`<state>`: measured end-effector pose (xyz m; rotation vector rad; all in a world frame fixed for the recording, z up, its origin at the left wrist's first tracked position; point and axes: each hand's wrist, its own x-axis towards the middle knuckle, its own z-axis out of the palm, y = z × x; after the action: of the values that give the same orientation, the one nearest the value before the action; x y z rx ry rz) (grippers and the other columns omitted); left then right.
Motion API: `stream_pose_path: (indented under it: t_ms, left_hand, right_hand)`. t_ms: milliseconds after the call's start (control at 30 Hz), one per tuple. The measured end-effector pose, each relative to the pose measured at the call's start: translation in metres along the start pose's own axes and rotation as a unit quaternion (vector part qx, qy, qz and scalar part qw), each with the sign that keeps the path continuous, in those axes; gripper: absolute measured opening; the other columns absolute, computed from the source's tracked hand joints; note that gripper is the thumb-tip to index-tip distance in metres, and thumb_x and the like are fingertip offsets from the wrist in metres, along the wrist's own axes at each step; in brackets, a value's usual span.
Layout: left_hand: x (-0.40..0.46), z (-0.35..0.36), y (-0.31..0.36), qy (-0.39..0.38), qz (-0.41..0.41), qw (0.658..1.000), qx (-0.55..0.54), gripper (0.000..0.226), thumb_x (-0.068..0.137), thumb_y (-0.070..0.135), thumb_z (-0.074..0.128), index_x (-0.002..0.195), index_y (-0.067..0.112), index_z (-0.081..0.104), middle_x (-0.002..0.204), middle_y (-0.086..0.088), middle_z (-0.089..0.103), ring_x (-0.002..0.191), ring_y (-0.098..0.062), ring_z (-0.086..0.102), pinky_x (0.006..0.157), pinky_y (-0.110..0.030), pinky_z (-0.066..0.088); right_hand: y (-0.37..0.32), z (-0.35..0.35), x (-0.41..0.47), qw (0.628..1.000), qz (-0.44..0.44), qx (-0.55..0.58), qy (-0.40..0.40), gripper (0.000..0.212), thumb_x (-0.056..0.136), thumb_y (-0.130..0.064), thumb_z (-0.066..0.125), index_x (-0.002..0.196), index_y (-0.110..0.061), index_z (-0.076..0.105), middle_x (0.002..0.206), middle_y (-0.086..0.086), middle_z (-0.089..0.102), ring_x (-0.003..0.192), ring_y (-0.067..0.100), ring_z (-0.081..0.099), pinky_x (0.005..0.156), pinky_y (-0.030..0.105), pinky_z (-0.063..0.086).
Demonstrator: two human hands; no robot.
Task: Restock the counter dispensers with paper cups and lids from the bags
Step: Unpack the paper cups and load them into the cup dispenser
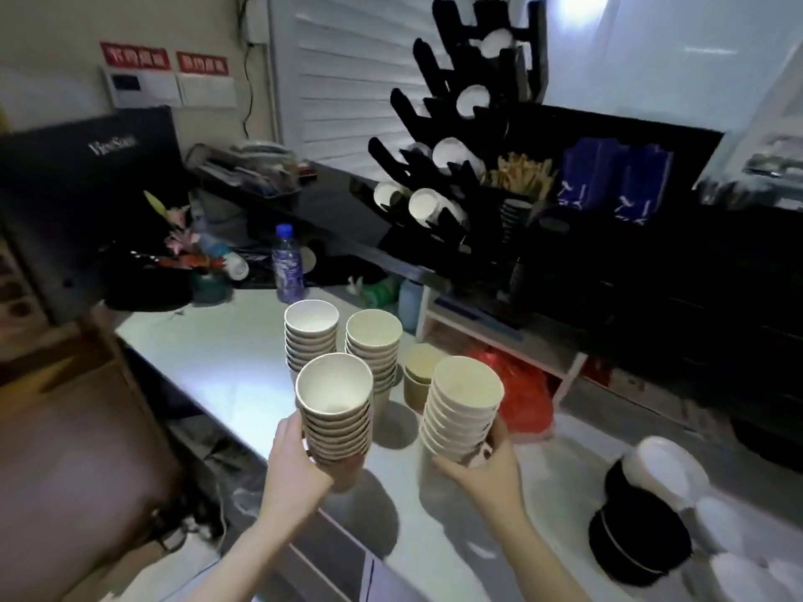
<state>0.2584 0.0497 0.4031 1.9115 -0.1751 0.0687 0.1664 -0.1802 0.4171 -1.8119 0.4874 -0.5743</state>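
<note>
On the far left a dark monitor (87, 184) stands by the wall, with red signs (163, 60) up above it. Next to it are some flowers (178, 236) and a water bottle (287, 265) with a blue cap, at the back of the pale surface (208, 362).

In the middle of the surface stand two stacks of paper cups (343, 345), side by side, with a short brown stack (419, 375) just to their right.

In front of them, the left hand (300, 464) holds a stack of cups (334, 410). Its grip is curled round the low part of the stack. The right hand (482, 469) holds another cup stack (462, 408), tilted a little, with its grip wrapped round the bottom.

Behind, on a dark shelf, a tall black dispenser rack (460, 136) leans back, with white cups poking out of its slots. Beside it are wooden stir sticks (521, 173) and blue bags (608, 184).

A red plastic bag (519, 393) lies near the right hand. At the far right of the surface sit stacks of black and white lids (643, 514)
</note>
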Motion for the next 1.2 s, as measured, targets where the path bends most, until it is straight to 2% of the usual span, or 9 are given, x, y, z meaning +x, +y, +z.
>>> stream_pose_path:
  t_ms: [133,333,467,633,700,867,1000,1100,1200]
  left_hand:
    - [0.032,-0.013,-0.022,0.028,-0.01,0.999,0.028,0.07,0.052,0.031,0.091,0.111,0.022,0.054,0.101,0.007,0.05,0.098,-0.016,0.055,0.08,-0.036,0.047]
    - [0.065,-0.007,-0.026,0.038,-0.019,0.999,-0.001,0.081,0.055,0.031,0.09,0.125,0.026,0.051,0.111,0.006,0.05,0.1,-0.013,0.054,0.083,-0.033,0.046]
    - [0.073,-0.001,-0.022,0.017,0.012,1.0,-0.005,0.085,0.057,0.022,0.089,0.132,0.027,0.049,0.111,0.004,0.05,0.099,-0.004,0.049,0.078,-0.019,0.038]
    - [0.067,-0.001,-0.022,0.024,0.007,0.999,-0.022,0.09,0.057,0.024,0.09,0.134,0.032,0.046,0.112,0.009,0.048,0.107,-0.009,0.051,0.086,-0.027,0.041]
    - [0.064,-0.001,-0.025,0.033,-0.01,0.999,-0.033,0.091,0.057,0.027,0.091,0.134,0.036,0.044,0.113,0.016,0.046,0.111,-0.01,0.052,0.091,-0.031,0.044]
    - [0.058,-0.003,-0.028,0.019,-0.028,0.999,-0.035,0.091,0.054,0.03,0.091,0.128,0.043,0.041,0.117,0.02,0.045,0.113,-0.008,0.054,0.097,-0.036,0.047]
    - [0.056,-0.008,-0.03,-0.007,-0.052,0.998,-0.019,0.101,0.052,0.034,0.09,0.136,0.044,0.034,0.133,0.012,0.047,0.126,-0.011,0.046,0.102,-0.042,0.046]
    - [0.042,-0.018,-0.028,0.035,-0.096,0.994,0.039,0.11,0.063,0.03,0.088,0.151,0.03,0.022,0.142,0.003,0.041,0.131,-0.014,0.041,0.104,-0.043,0.044]
    - [0.0,-0.019,-0.014,0.168,-0.05,0.965,0.194,0.069,0.08,0.029,0.075,0.14,0.021,0.042,0.114,0.001,0.052,0.112,-0.022,0.051,0.097,-0.045,0.041]
  right_hand:
    - [0.012,0.026,0.007,0.998,0.052,-0.006,0.015,0.084,0.051,-0.008,0.093,0.118,-0.032,0.048,0.112,-0.017,0.062,0.095,0.0,0.064,0.089,0.037,0.053]
    - [0.018,0.043,0.02,0.998,0.058,0.003,0.036,0.078,0.058,0.009,0.085,0.115,-0.028,0.046,0.113,-0.015,0.06,0.094,-0.007,0.062,0.074,0.009,0.051]
    - [0.018,0.047,0.026,0.998,0.048,-0.01,0.025,0.09,0.054,-0.008,0.09,0.13,-0.019,0.043,0.122,-0.011,0.059,0.103,-0.002,0.061,0.079,0.01,0.05]
    - [0.016,0.047,0.026,0.998,0.052,-0.004,0.019,0.095,0.048,-0.021,0.09,0.129,-0.026,0.042,0.122,-0.014,0.059,0.105,-0.002,0.06,0.08,0.012,0.05]
    - [0.017,0.046,0.026,0.998,0.054,-0.006,0.018,0.092,0.05,-0.011,0.091,0.127,-0.028,0.043,0.121,-0.014,0.06,0.106,-0.001,0.06,0.08,0.01,0.05]
    - [0.019,0.04,0.026,0.999,0.049,-0.007,-0.007,0.096,0.047,-0.021,0.088,0.13,-0.036,0.041,0.124,-0.015,0.058,0.112,0.011,0.059,0.093,0.033,0.05]
    - [0.02,0.029,0.028,0.999,0.041,0.006,-0.03,0.098,0.054,-0.009,0.09,0.137,-0.025,0.04,0.127,-0.006,0.058,0.113,0.017,0.059,0.096,0.039,0.05]
    - [0.015,0.02,0.028,0.997,0.037,0.024,-0.061,0.091,0.058,0.001,0.087,0.13,-0.03,0.04,0.119,-0.013,0.058,0.104,0.009,0.059,0.082,0.02,0.051]
    - [0.014,0.013,0.027,0.993,0.008,0.018,-0.113,0.095,0.055,-0.007,0.091,0.13,-0.031,0.038,0.117,-0.017,0.055,0.102,0.0,0.056,0.07,0.008,0.049]
